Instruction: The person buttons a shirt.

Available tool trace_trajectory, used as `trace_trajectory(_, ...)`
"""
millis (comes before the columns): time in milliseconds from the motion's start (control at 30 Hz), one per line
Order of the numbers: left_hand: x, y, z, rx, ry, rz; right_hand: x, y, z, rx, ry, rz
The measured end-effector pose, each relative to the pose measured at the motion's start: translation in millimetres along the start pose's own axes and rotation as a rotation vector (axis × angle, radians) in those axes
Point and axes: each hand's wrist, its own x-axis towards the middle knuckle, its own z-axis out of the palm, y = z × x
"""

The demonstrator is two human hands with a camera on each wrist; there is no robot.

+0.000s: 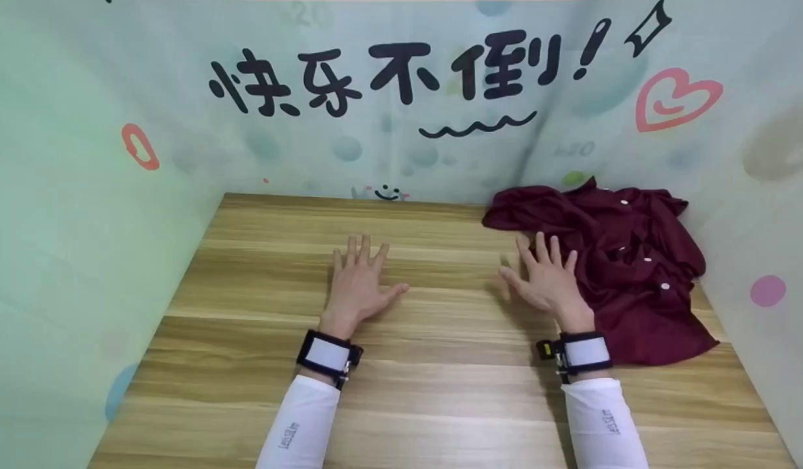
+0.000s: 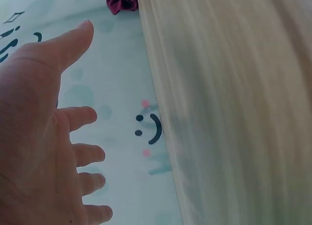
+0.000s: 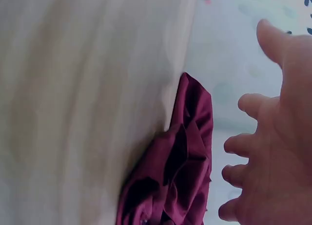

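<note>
You're holding left hand (image 1: 361, 283) and right hand (image 1: 546, 280) spread wide, empty, over counter (image 1: 434, 391); crumpled maroon shirt (image 1: 626, 286) lying at right; apparently pre-grasp, next move calling for gripping it

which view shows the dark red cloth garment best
The head view: nearly the whole dark red cloth garment shows, round white buttons included. The right wrist view cuts it off below; the left wrist view catches only a top-edge scrap.
</note>
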Motion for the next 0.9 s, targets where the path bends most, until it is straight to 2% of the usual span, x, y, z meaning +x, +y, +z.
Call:
trace_trajectory(167,4.9,12.6,2.4,-0.004,-0.032,0.063,-1,12,-11.6,0.041,0.032,0.023)
trace_trajectory(300,11.7,25.4,2.1,-0.063,-0.044,0.138,-5,24,-20.0,0.058,0.029,0.048)
trace_trajectory(433,22.8,43.8,-1.4,-0.122,-0.04,0.232,-9,36,-28.9,0.06,0.064,0.052)
trace_trajectory(533,30.8,61.6,-3.4,-0.107,-0.051,0.295,-12,45,-35.3,0.044,0.078,0.052)
trace_trajectory(600,35.8,75.3,-3.2,-0.058,-0.065,0.332,-13,50,-39.7,0.032,0.067,0.054)
trace_trajectory(700,41.7,98.6,-0.8,0.069,-0.096,0.393,-11,56,-46.6,0.013,0.048,0.05)
trace_trajectory(800,46.3,123.3,6.8,0.178,-0.128,0.48,-8,63,-53.0,-0.012,0.038,0.04)
trace_trajectory(900,48.8,146.2,17.8,0.237,-0.15,0.558,-6,71,-59.2,-0.042,0.029,0.034)
